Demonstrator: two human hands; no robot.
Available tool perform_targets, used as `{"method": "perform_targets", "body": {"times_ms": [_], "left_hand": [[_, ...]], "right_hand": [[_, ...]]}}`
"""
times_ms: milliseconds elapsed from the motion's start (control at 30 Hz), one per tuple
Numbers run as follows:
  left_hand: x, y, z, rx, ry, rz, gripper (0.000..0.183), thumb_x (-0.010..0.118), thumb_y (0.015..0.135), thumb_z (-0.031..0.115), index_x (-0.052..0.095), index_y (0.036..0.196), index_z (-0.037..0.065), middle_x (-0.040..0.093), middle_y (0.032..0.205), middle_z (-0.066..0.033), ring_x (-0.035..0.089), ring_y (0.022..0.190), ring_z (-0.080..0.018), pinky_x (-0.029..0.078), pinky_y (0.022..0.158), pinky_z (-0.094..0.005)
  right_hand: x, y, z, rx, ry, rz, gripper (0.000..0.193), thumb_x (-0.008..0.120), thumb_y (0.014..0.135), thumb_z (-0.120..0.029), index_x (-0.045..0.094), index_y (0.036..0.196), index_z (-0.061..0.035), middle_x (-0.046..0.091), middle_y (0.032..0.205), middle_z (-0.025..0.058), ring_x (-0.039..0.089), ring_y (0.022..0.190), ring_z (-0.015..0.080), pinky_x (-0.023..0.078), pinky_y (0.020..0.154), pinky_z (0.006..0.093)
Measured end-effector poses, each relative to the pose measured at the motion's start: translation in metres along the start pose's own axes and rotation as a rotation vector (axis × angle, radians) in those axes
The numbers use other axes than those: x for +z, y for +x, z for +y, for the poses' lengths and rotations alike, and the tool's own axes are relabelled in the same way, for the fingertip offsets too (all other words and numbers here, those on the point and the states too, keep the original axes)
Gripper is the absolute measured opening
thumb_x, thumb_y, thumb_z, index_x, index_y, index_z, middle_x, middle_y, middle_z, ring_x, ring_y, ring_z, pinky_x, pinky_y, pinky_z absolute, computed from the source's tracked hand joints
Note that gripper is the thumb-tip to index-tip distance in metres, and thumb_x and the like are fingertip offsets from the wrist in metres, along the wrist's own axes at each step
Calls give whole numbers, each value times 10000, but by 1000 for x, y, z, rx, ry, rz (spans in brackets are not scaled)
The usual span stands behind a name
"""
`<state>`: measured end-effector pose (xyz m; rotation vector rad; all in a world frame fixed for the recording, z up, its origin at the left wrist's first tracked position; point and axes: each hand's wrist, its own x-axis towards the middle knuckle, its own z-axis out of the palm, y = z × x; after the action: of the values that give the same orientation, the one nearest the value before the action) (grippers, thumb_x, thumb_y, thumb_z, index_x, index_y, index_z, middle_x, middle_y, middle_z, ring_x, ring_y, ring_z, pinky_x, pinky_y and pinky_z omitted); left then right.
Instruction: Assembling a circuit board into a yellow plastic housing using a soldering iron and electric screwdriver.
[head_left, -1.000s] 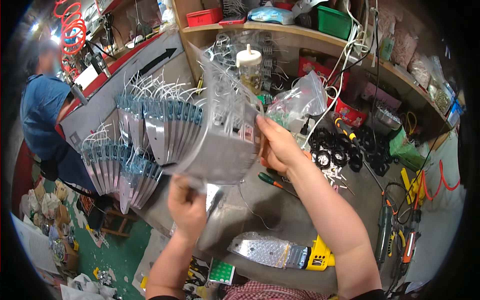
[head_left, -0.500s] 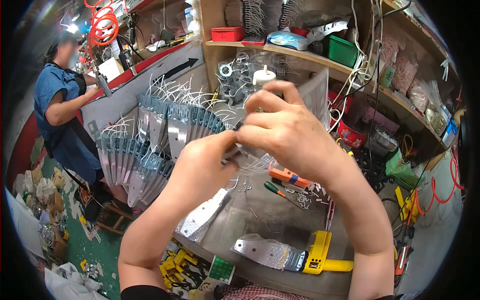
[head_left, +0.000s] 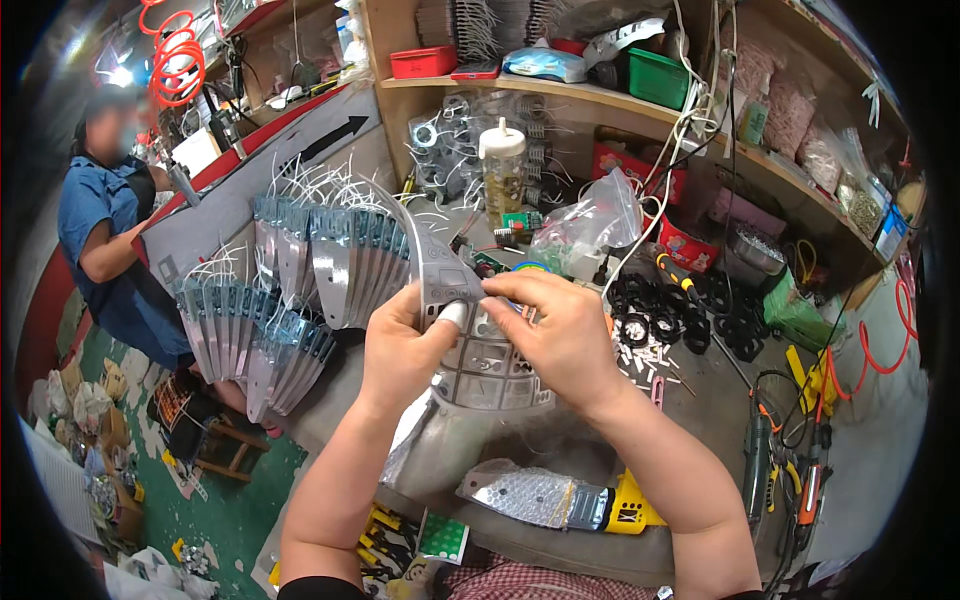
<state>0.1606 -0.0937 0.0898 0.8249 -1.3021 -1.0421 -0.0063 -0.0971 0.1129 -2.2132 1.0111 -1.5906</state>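
Note:
Before me a flexible sheet of grey labels (head_left: 490, 358), with pale gridlines and small printed symbols, is bent upward at its far part. My left hand (head_left: 398, 345) pinches its left side, the thumb on top. On the same sheet, my right hand (head_left: 565, 335) is closed at the upper right edge, thumb and fingers together. Whether a single label is between the right fingertips I cannot make out. Below the hands lies a tool with a yellow body (head_left: 630, 503) and a bubble-wrapped metal blade (head_left: 530, 493).
Fanned stacks of grey metal blades (head_left: 350, 265) with white wires stand at left. A crumpled clear bag (head_left: 590, 225) and a white-capped bottle (head_left: 503, 175) are behind the hands. Black rings (head_left: 665, 310) and small white pieces (head_left: 645, 360) lie at right. A person (head_left: 110, 220) stands far left.
Both hands have come down and moved apart from their raised, close position. The label sheet now shows plainly between them. The bottle and clear bag behind are uncovered, and the view has shifted slightly.

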Motion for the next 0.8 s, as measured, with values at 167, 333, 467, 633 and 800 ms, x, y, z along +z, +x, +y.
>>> {"method": "perform_targets", "body": {"times_ms": [167,333,467,633,800], "left_hand": [[4,7,0,18,198,-60,215,582,852,-37,653,1053,-17,648,885,12,545,748,-10,444,626,-181],[3,22,0,42,214,-145,248,576,842,-21,630,1083,-10,663,948,-23,593,803,-56,478,692,-214],[-37,58,-35,118,803,92,478,613,814,62,472,1261,-31,669,1000,-207,661,892,-299,505,781,-332],[-4,4,-21,565,1431,175,770,704,746,15,314,1410,-3,287,1474,-244,354,1321,-397,328,1063,-454],[72,-65,-20,-356,-221,-448,494,586,899,78,407,1352,-2,582,1056,-61,541,971,-112,438,849,-264]], "right_hand": [[-5,-3,7,-45,-106,14,130,682,781,-83,678,878,3,677,833,144,662,741,276,521,669,351],[-20,5,32,392,248,62,107,614,841,-84,664,861,8,662,733,39,582,657,80,481,622,260],[-52,0,60,432,331,272,127,606,889,-99,654,926,13,643,773,8,569,724,53,465,678,224],[-87,-48,17,560,389,48,125,568,913,-60,636,999,1,640,813,16,594,756,73,498,701,242],[-108,-108,-10,330,123,-257,110,605,869,-2,662,964,-7,665,886,36,638,818,123,524,756,274]]}}
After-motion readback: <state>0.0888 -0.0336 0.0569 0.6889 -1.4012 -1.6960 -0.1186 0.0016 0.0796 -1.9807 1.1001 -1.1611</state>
